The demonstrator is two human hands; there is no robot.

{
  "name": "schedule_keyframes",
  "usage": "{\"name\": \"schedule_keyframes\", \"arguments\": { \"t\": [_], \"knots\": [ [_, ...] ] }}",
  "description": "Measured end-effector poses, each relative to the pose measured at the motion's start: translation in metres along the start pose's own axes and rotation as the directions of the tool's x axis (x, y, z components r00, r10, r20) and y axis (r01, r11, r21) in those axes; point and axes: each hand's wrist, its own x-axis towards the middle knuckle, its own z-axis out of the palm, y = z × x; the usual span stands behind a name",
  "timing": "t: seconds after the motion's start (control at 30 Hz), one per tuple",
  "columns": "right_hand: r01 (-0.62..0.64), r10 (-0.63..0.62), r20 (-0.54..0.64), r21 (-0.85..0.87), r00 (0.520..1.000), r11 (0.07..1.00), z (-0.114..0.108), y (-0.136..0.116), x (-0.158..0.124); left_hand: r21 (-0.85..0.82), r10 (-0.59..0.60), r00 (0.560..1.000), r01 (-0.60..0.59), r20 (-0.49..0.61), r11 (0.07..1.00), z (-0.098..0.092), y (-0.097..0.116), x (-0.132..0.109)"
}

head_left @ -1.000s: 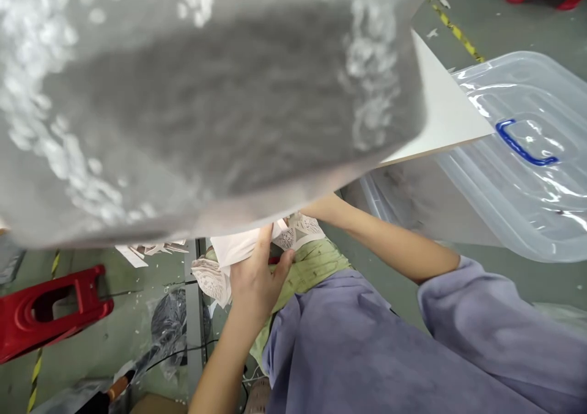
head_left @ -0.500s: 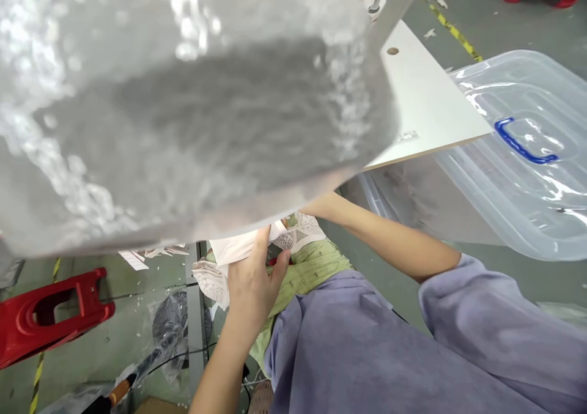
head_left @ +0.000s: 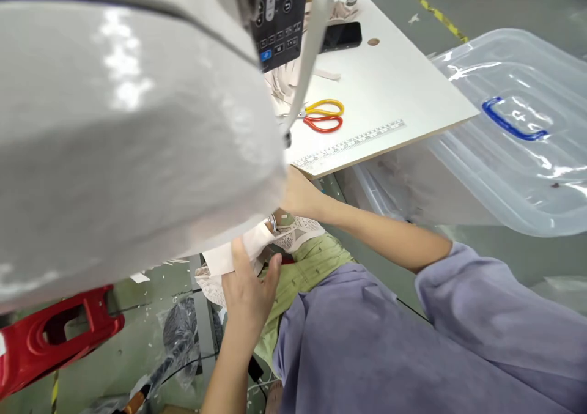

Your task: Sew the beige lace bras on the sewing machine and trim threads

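Observation:
A pale pink fabric piece with lace (head_left: 243, 249) lies under the edge of a large white sewing machine head (head_left: 151, 175), which fills the upper left. My left hand (head_left: 247, 292) rests against this fabric, its forefinger stretched along it and its thumb standing apart. From the right, my right hand (head_left: 300, 194) reaches in under the machine; its fingers are hidden behind the housing. A lace-trimmed part (head_left: 300, 233) hangs over my lap, near the right wrist. Part of a shiny metal ring (head_left: 273, 222) shows at the fabric's right end.
On the white tabletop (head_left: 367, 96) lie yellow-and-red-handled scissors (head_left: 324, 115), a phone (head_left: 342, 36), fabric strips (head_left: 285, 84) and a printed ruler (head_left: 353, 142). A control panel (head_left: 279, 22) hangs above. Lidded clear bins (head_left: 518, 175) stand right; a red stool (head_left: 59, 337) is left.
The view has shifted, so the machine head covers less and the scissors, phone and control panel now show. My left hand's forefinger and thumb stay apart; the fabric has shifted slightly.

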Motion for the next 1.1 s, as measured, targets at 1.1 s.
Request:
{"name": "schedule_keyframes", "arguments": {
  "t": [1.1],
  "knots": [
    [-0.183,0.224,-0.096,0.32,0.97,0.93,0.006,-0.001,-0.069,-0.012,0.064,0.998,-0.064,0.003,0.998,0.0,0.02,0.002]
  ]
}}
